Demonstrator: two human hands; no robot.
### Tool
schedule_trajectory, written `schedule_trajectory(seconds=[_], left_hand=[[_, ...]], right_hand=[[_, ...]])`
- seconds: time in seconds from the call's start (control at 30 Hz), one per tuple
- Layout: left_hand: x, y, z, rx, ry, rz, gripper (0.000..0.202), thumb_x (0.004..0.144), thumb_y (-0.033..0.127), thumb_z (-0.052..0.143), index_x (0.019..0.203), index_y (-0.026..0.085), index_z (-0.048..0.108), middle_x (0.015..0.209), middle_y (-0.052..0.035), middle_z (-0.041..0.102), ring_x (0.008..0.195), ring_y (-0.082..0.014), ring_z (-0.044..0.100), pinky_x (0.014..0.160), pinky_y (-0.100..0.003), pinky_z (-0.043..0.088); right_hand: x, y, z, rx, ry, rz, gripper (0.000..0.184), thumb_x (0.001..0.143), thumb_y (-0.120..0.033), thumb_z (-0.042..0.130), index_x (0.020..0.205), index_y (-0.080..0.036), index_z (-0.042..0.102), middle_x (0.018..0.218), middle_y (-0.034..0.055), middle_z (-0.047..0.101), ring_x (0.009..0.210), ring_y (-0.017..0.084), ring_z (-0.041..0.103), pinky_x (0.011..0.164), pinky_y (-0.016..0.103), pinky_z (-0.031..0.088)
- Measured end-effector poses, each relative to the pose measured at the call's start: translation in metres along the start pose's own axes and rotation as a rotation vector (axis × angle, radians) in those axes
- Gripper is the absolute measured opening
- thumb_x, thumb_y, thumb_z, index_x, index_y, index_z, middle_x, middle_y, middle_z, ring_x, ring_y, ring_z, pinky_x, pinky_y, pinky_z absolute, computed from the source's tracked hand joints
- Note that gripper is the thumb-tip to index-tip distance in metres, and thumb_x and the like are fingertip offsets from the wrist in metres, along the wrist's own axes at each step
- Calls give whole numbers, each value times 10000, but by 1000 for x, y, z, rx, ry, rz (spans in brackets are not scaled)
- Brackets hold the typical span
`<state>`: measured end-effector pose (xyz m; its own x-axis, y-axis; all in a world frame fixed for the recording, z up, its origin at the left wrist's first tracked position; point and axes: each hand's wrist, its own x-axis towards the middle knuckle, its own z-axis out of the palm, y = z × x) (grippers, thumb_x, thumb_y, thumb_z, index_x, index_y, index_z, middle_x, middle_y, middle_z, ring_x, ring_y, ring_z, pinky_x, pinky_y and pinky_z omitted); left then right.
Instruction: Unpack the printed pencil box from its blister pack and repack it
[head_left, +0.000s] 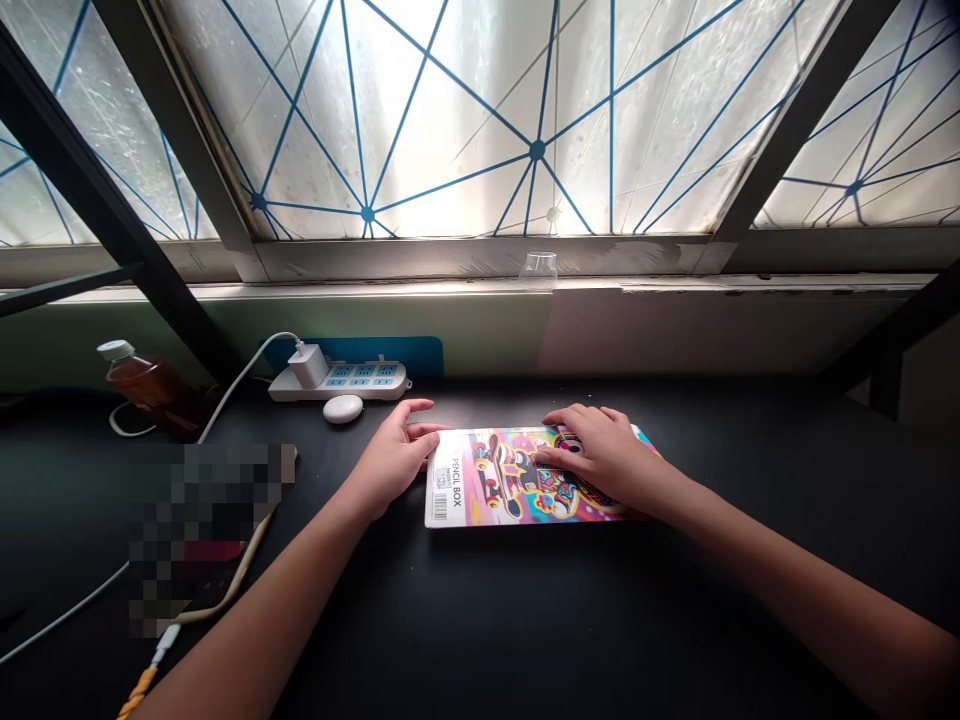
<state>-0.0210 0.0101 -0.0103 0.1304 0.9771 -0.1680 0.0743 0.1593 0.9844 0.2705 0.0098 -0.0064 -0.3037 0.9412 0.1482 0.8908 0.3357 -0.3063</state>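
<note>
Right hand (611, 455) lies on top of the pencil box (480, 492), with the fingers (561, 452) spread a little and pressed flat on the colourful cover. It is not pinching anything. Left hand (391, 458) is at the left end of the box, half open, and its fingers (424, 432) seem to touch the box corner, but I cannot tell if they really hold it. The box lies flat on the dark tabletop (540, 620), in the middle between the two arms and a little turned. By its look it should be light and quite stiff, but the shiny cover can be slippery, so flat fingers may slide on it. A good place to take hold seems to be the two long edges, with the thumb under and the fingers over. Behind it, near the wall, are a power strip (367, 382) with a white charger (309, 366), a small round white object (343, 408), and a bottle (154, 390) with brown liquid. A clear plastic cup (538, 268) stands on the window ledge (420, 262).
</note>
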Motion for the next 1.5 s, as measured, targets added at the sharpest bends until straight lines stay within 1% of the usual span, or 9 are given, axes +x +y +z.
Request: schedule_trajectory(seconds=[0.13, 0.23, 0.37, 0.57, 0.97, 1.17, 1.27, 1.37, 1.5], left_hand=[[6, -1, -4, 24, 18, 45, 296, 873, 235, 672, 1149, 194, 574, 1004, -95, 758, 876, -222, 742, 727, -300, 570], [8, -3, -3, 45, 35, 54, 252, 892, 240, 626, 1132, 191, 570, 958, -82, 756, 866, -217, 741, 725, -303, 573], [10, -5, -5, 113, 67, 65, 237, 902, 278, 588, 1123, 195, 565, 839, -41, 729, 759, -201, 720, 680, -304, 559], [12, -3, -15, 301, 88, 174, 167, 857, 367, 652, 807, 209, 670, 652, 20, 624, 630, -171, 576, 565, -261, 386], [8, 7, -17, 34, 160, 203, 437, 934, 635, 470, 917, 217, 595, 674, 9, 639, 579, -153, 589, 513, -232, 420], [3, 12, -11, -305, 235, 161, 321, 902, 503, 541, 941, 198, 636, 778, 12, 657, 708, -158, 634, 621, -227, 476], [-1, 16, -19, -319, 131, 98, 350, 875, 419, 534, 1125, 195, 630, 943, -23, 699, 787, -193, 682, 650, -264, 511], [-9, 25, -35, -217, -192, 4, 473, 863, 362, 557, 1320, 243, 591, 1212, -57, 699, 1008, -244, 704, 837, -338, 542], [-18, 34, -54, 5, -478, -4, 577, 813, 266, 672, 1379, 342, 589, 1467, -9, 574, 1363, -241, 521, 1071, -320, 440]], right_hand=[[2, 16, -7, -107, 47, 12, 560, 902, -704, 462, 1169, -249, 650, 1213, 103, 703, 1183, 345, 609, 1148, 634, 227], [8, 40, -21, -112, 0, 109, 576, 885, -713, 466, 1132, -236, 673, 1210, 116, 712, 1135, 350, 639, 1039, 554, 409], [13, 76, -46, 159, -272, 302, 597, 809, -767, 552, 1031, -236, 714, 1098, 108, 758, 1008, 337, 696, 808, 413, 536], [11, 92, -55, 497, -513, 283, 505, 651, -687, 786, 868, -235, 723, 922, 60, 779, 884, 301, 716, 658, 325, 541], [15, 62, -41, 741, 4, 204, 502, 636, -647, 845, 835, -235, 639, 816, 35, 747, 773, 256, 698, 666, 358, 565], [10, 42, -42, 709, 159, 27, 537, 644, -676, 831, 656, -228, 535, 851, 57, 681, 777, 246, 647, 649, 370, 552], [5, 37, -47, 689, 90, -7, 569, 673, -667, 818, 618, -220, 469, 847, 51, 640, 730, 211, 608, 634, 351, 529], [1, 36, -56, 668, -39, -52, 545, 727, -622, 800, 608, -214, 458, 830, 39, 598, 709, 191, 568, 628, 328, 494], [-2, 39, -68, 606, -229, -136, 463, 770, -546, 796, 655, -218, 490, 846, 23, 582, 764, 201, 554, 717, 335, 484]])
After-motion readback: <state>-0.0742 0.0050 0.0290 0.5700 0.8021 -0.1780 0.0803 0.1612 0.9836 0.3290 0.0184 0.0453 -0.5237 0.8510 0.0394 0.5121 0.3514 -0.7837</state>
